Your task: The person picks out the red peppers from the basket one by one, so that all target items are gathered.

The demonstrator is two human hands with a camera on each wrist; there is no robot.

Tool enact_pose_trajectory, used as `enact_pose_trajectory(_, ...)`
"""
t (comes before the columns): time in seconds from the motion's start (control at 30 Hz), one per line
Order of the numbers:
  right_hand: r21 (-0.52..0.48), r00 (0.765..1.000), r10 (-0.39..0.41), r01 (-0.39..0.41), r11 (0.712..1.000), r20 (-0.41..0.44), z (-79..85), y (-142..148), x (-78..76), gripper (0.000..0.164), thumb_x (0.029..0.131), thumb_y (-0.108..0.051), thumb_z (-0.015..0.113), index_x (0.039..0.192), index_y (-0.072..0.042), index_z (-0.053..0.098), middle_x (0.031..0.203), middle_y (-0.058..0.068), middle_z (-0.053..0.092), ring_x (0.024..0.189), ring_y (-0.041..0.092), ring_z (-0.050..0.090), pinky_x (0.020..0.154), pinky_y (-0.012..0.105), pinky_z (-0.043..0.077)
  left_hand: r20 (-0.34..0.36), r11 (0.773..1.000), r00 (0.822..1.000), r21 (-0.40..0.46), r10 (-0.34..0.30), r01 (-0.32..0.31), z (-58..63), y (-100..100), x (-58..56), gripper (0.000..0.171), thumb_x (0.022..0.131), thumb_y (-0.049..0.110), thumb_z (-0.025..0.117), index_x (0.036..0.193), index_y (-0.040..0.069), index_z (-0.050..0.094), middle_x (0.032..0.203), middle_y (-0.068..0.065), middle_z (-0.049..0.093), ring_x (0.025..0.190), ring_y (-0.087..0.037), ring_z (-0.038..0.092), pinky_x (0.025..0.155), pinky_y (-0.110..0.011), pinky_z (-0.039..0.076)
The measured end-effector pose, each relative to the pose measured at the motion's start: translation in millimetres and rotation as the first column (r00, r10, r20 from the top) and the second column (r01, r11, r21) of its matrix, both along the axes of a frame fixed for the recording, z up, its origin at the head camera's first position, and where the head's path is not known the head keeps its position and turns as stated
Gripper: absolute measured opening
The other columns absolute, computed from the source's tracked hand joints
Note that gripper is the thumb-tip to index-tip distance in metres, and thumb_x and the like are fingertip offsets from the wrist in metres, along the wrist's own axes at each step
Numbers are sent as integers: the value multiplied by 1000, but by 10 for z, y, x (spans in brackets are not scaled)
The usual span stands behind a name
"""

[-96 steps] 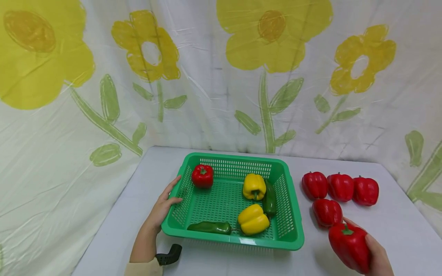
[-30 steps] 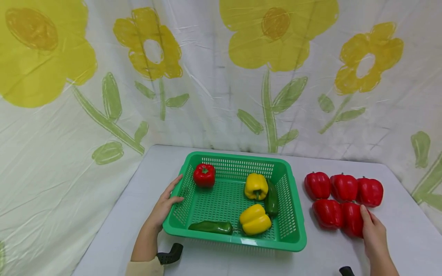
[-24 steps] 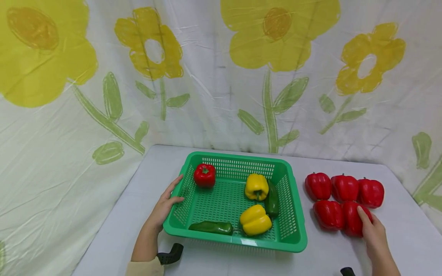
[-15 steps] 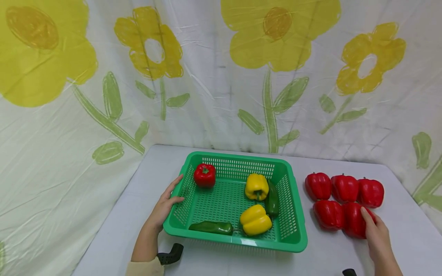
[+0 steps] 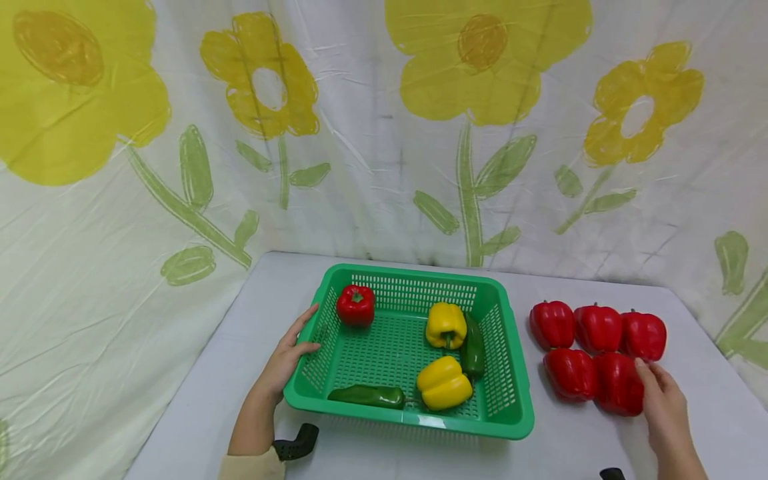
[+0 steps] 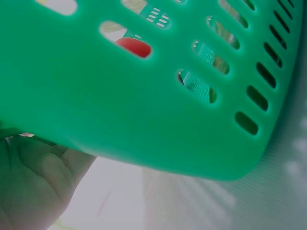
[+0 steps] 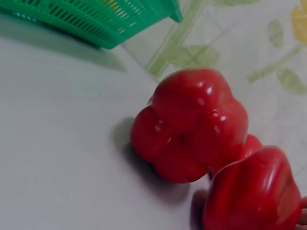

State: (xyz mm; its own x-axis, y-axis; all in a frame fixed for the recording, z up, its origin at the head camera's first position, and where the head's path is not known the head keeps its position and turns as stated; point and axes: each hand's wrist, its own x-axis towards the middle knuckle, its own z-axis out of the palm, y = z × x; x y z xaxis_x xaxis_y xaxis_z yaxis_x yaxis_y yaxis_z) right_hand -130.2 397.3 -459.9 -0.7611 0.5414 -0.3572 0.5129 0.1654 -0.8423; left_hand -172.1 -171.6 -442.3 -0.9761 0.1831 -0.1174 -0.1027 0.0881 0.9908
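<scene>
My left hand [image 5: 285,363] grips the left rim of a green plastic basket [image 5: 420,419], its thumb over the edge; in the left wrist view the palm [image 6: 41,179] lies against the basket's outer wall. Inside sit a red bell pepper [image 5: 356,307], two yellow bell peppers [image 5: 445,325] and two long green peppers [image 5: 367,396]. To the right, my right hand [image 5: 667,408] is at the right side of the front-row red bell pepper [image 5: 617,385], relaxed fingers at its edge, not wrapped round it. Fingers [image 7: 303,213] barely show in the right wrist view.
Several red bell peppers stand close together in two rows right of the basket, three behind, including the corner pepper [image 5: 645,337], and two in front. A white table [image 5: 198,427] carries everything. A flowered cloth [image 5: 360,200] hangs behind it.
The right hand carried a red bell pepper to the front row, set it beside another, nudged it, and has now slid off to its right. The left hand stays on the basket.
</scene>
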Motion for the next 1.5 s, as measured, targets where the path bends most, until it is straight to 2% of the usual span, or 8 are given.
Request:
enact_pose_trajectory(0.2, 21, 1000, -16, 16, 1000, 13, 60, 43, -31, 87, 88, -61, 38, 150, -15, -2, 157, 12, 1, 144, 32, 5, 110, 50, 19, -1, 1000, 1000, -2, 0, 0, 3, 0, 4, 66, 91, 3, 44, 148, 30, 23, 158, 0, 8, 144, -27, 10, 110, -50, 20)
enact_pose_trajectory(0.47, 51, 1000, -11, 11, 999, 8, 365, -153, -89, 93, 84, -60, 50, 150, -21, -3, 157, 8, -2, 144, 35, 0, 105, 55, 27, 1, 1000, 1000, -6, -2, 2, 1, -6, -2, 66, 91, 4, 43, 148, 30, 22, 158, 0, 8, 143, -26, 10, 110, -50, 20)
enact_pose_trajectory(0.63, 130, 995, 88, -82, 988, -37, 437, -200, -170, 90, 86, -54, 53, 151, -24, -2, 158, 9, 0, 144, 38, 2, 99, 57, 33, -1, 1000, 1000, -4, -3, 3, 0, -8, -5, 66, 91, 3, 43, 148, 30, 22, 158, 0, 8, 143, -26, 10, 110, -50, 20)
enact_pose_trajectory(0.67, 154, 993, 110, -103, 983, -40, 448, -208, -191, 90, 86, -54, 53, 151, -24, -1, 158, 10, 1, 143, 38, 3, 95, 54, 41, -2, 1000, 1000, -4, -3, 3, 0, -8, -5, 66, 91, 3, 43, 148, 30, 22, 158, 0, 8, 143, -26, 10, 110, -50, 20)
enact_pose_trajectory(0.87, 226, 973, 219, -196, 954, -78, 525, -322, -300, 91, 85, -52, 56, 151, -21, 1, 157, 14, 4, 142, 42, 6, 89, 53, 46, -2, 1000, 1000, -8, -4, 4, 3, -5, -8, 66, 91, 4, 44, 148, 31, 23, 158, 0, 8, 143, -26, 10, 110, -50, 20)
enact_pose_trajectory(0.9, 225, 966, 239, -213, 951, -96, 540, -353, -317, 91, 86, -49, 57, 151, -19, 1, 157, 15, 3, 142, 43, 5, 94, 56, 40, -2, 1000, 1000, -8, -3, 3, 3, -6, -8, 66, 91, 4, 44, 148, 31, 23, 158, 0, 8, 143, -26, 10, 110, -50, 20)
enact_pose_trajectory(1.2, 277, 901, 408, -359, 891, -144, 715, -658, -511, 93, 85, -44, 62, 151, -11, 5, 155, 21, 8, 139, 48, 10, 95, 58, 36, 4, 1000, 1000, -21, 10, -10, 6, -6, -3, 67, 91, 4, 44, 148, 31, 23, 158, 0, 8, 144, -27, 9, 110, -50, 19)
enact_pose_trajectory(1.5, 300, 785, 584, -517, 802, -208, 799, -948, -714, 84, 88, -40, 58, 150, -10, 11, 152, 19, 24, 138, 39, 24, 105, 46, 27, 2, 1000, 1000, -22, 9, -9, 11, -8, 0, 66, 91, 4, 44, 148, 31, 23, 158, -1, 8, 144, -28, 9, 110, -50, 20)
